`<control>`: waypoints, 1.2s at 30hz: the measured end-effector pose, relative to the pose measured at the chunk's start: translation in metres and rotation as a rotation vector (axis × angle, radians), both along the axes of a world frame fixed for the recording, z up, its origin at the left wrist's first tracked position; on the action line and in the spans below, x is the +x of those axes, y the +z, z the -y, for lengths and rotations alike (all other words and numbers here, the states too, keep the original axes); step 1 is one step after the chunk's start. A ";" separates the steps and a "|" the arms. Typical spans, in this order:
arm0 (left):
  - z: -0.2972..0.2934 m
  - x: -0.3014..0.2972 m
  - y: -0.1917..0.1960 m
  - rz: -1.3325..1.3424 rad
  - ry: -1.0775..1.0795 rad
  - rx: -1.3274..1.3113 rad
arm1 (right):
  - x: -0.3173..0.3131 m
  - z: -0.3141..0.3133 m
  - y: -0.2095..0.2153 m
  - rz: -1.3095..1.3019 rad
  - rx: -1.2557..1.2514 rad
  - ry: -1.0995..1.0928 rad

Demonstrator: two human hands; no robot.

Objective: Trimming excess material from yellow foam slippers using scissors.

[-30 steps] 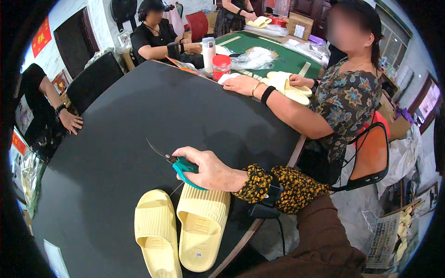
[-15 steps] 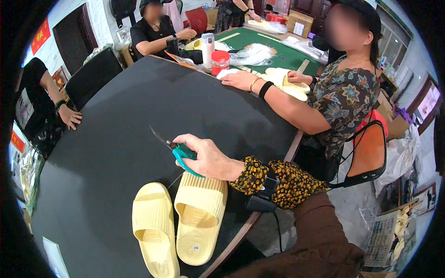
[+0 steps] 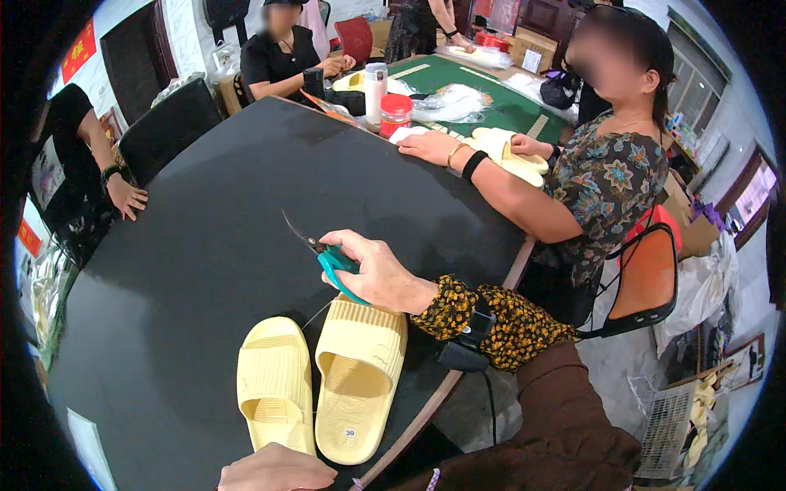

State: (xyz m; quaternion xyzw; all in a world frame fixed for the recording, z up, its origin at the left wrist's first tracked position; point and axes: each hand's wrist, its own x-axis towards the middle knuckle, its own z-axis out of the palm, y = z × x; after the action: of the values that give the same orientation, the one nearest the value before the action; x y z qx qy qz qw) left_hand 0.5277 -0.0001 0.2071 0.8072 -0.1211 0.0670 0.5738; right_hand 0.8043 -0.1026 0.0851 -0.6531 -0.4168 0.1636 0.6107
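Observation:
Teal-handled scissors [image 3: 336, 266] sit in my right hand [image 3: 377, 270], which is closed round the handles; the thin dark blades point away to the far left. Beneath this hand lies a pale yellow slipper [image 3: 358, 409] with a ribbed strap and a small round white sticker on its heel. A matching yellow slipper [image 3: 276, 372] rests just left of it, toes facing away. A thin strand [image 3: 318, 314] runs between the two near their toes. At the lower edge, my left hand [image 3: 277, 469] covers the left slipper's heel; its fingers are hidden.
Across the black table [image 3: 205, 204], a person at the right rests an arm beside more yellow slippers [image 3: 503, 151]. A red-lidded jar [image 3: 395, 114] and a white bottle [image 3: 375, 92] stand by a green-topped table [image 3: 458, 90]. Another person's hand [image 3: 127, 198] touches the left edge.
My left hand has come into view from the lower edge, over the left slipper's heel. The right hand still holds the scissors above the right slipper. The whole view has shifted slightly.

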 end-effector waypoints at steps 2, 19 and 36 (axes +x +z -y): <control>-0.001 0.002 0.000 -0.007 -0.006 0.048 | 0.000 0.000 -0.001 0.026 0.023 -0.014; -0.023 0.025 -0.055 -0.136 0.608 0.416 | 0.006 -0.003 -0.010 0.090 0.050 -0.039; -0.014 0.036 -0.078 -0.087 0.221 0.712 | 0.006 0.008 -0.005 0.179 -0.056 -0.025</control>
State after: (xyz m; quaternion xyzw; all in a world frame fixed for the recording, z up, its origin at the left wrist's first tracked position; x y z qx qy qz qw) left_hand 0.5636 0.0142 0.1288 0.9665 -0.0247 0.0479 0.2509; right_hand 0.8101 -0.1106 0.0799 -0.6871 -0.4568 0.1084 0.5544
